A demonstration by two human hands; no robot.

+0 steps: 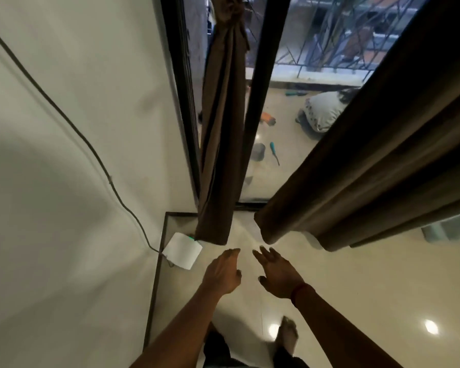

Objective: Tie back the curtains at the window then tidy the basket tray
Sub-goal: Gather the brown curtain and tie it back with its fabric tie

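Two brown curtains hang at a dark-framed glass door. The left curtain [221, 134] is gathered into a narrow bundle with a knot near the top. The right curtain [369, 166] hangs loose in wide folds down to the floor. My left hand [222, 272] and my right hand [275, 272] reach forward side by side below the curtain hems, fingers extended, holding nothing and touching neither curtain. No basket tray is in view.
A white wall with a thin cable [72, 126] fills the left side; a small white box [182, 250] sits at the floor corner. Through the glass, a person [322, 112] crouches on the balcony among tools [274, 152]. Glossy cream tiles and my feet lie below.
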